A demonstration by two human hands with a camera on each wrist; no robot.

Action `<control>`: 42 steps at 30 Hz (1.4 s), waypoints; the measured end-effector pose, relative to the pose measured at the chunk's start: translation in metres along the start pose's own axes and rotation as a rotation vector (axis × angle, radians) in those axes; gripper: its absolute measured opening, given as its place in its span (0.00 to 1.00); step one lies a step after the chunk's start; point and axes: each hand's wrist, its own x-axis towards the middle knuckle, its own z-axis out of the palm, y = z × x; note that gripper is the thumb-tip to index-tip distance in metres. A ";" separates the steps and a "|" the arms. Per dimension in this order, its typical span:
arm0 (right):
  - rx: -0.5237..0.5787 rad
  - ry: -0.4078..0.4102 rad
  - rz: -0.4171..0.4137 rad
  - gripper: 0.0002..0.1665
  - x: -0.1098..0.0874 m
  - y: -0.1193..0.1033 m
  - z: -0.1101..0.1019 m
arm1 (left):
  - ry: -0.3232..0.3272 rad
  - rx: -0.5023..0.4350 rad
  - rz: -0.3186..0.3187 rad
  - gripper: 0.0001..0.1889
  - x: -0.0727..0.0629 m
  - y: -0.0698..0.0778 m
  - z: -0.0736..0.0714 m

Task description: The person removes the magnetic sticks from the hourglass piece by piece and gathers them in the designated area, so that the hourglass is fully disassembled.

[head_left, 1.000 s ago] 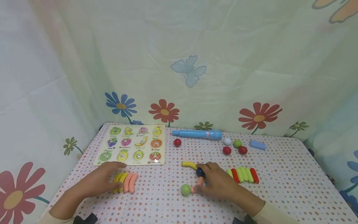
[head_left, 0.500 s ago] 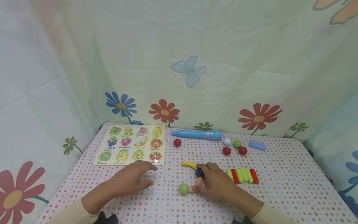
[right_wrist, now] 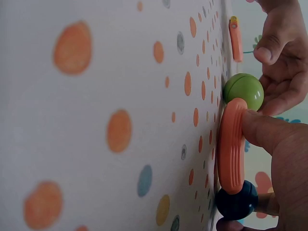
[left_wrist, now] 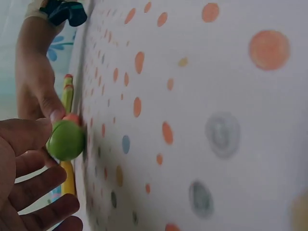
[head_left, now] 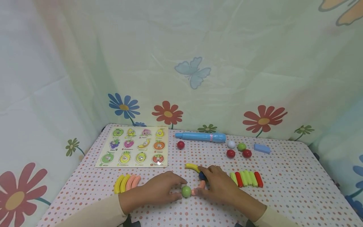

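My left hand (head_left: 158, 189) reaches in from the left with its fingers apart, close beside a green ball (head_left: 186, 191). Contact with that ball cannot be told for sure. My right hand (head_left: 219, 186) holds a joined row of toy pieces on the table: its thumb presses a salmon curved stick (right_wrist: 232, 149), while its fingers are at a dark blue ball (right_wrist: 237, 201). The green ball sits at the salmon stick's far end. A yellow curved stick (head_left: 192, 167) extends from the dark blue ball toward the back left. Part of the row is hidden under my right hand.
Yellow curved sticks (head_left: 121, 183) and salmon curved sticks (head_left: 133, 182) lie at left. Straight green and red sticks (head_left: 246, 178) lie at right. Behind are a fruit picture board (head_left: 133, 147), a blue tube (head_left: 199, 136), several balls (head_left: 231, 153) and a blue block (head_left: 262, 148).
My left hand has moved right, from the yellow and salmon curved sticks to beside the green ball. The green ball has shifted slightly left. My right hand has stayed nearly still.
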 end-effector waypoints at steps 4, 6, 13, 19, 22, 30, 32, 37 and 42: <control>0.001 -0.007 0.002 0.60 0.000 0.000 0.001 | -0.006 -0.004 0.022 0.21 0.009 0.000 0.008; 0.006 -0.012 0.006 0.60 0.000 0.000 0.000 | -0.017 -0.013 0.013 0.21 0.012 0.000 0.010; 0.007 -0.011 0.010 0.61 0.000 0.000 0.000 | -0.023 -0.038 -0.003 0.20 0.016 0.000 0.012; 0.005 -0.009 0.014 0.61 0.001 0.000 0.000 | -0.026 -0.053 0.001 0.17 0.017 0.002 0.010; 0.004 -0.008 0.015 0.62 0.001 0.000 0.000 | -0.035 -0.058 -0.007 0.17 0.017 0.003 0.009; -0.005 -0.002 0.018 0.62 0.003 -0.001 0.003 | -0.048 -0.068 -0.001 0.15 0.016 0.001 0.008; -0.005 0.002 0.020 0.62 0.003 -0.001 0.003 | -0.053 -0.067 0.006 0.15 0.015 0.000 0.008; -0.014 0.024 0.013 0.62 0.003 -0.001 0.003 | -0.080 -0.082 0.012 0.15 0.013 -0.005 0.007; -0.025 0.036 0.007 0.61 0.002 -0.002 0.004 | -0.047 -0.132 -0.043 0.17 0.012 -0.011 0.002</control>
